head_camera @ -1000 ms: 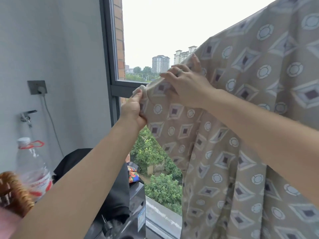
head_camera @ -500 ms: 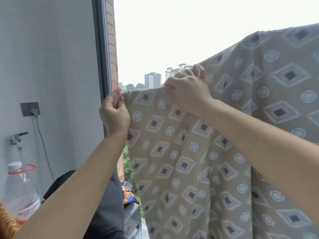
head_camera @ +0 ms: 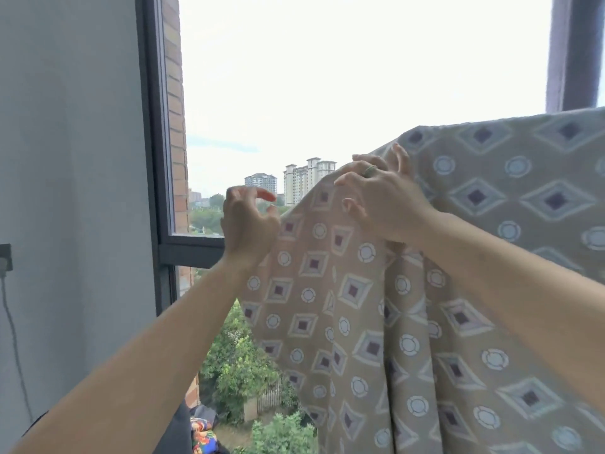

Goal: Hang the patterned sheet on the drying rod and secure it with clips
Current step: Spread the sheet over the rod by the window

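Observation:
The beige patterned sheet (head_camera: 409, 322), printed with diamonds and circles, hangs in folds across the right half of the head view. Its top edge runs level at the upper right and slopes down to the left. The drying rod is hidden under the cloth, and no clips are in sight. My right hand (head_camera: 383, 204), with a ring on one finger, grips the sheet's top edge where it starts to slope. My left hand (head_camera: 248, 221) hovers at the sheet's left edge with curled fingers spread apart and nothing between them.
A dark window frame (head_camera: 154, 158) and a grey wall stand to the left, with a wall socket (head_camera: 5, 257) and its cable at the edge. A dark upright post (head_camera: 573, 50) rises at the upper right. Colourful cloth (head_camera: 203, 434) lies low in the middle.
My left hand has let go of the sheet's corner and its fingers have spread. The sheet's left end has slumped downward. My right hand keeps its grip on the top edge.

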